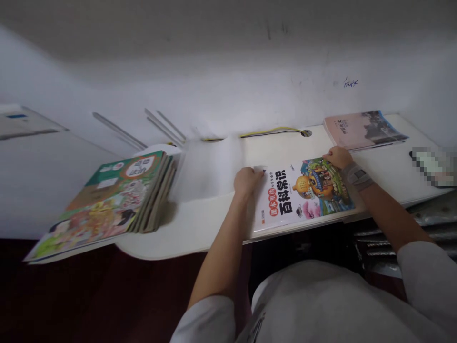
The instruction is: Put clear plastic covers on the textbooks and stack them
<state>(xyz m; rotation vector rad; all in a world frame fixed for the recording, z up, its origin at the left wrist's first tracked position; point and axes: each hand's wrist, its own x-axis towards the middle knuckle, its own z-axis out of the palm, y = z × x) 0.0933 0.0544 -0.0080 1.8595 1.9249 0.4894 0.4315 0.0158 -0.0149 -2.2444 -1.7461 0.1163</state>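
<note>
A children's book (282, 200) with large Chinese characters and a colourful cartoon cover lies at the front edge of the white table, face up. My left hand (248, 180) is closed at its upper left corner. My right hand (337, 157) is closed on its upper right corner, with a watch on that wrist. A whitish, partly see-through sheet (210, 166), blurred, is just left of my left hand. Whether it touches that hand, I cannot tell.
A stack of picture-covered books (117, 195) overhangs the table's left end. Pinkish books (360, 131) lie at the back right, near a cable hole (306, 133) with a yellow cable. A pixelated object (433, 164) is at the right edge. The white wall (250, 90) rises behind.
</note>
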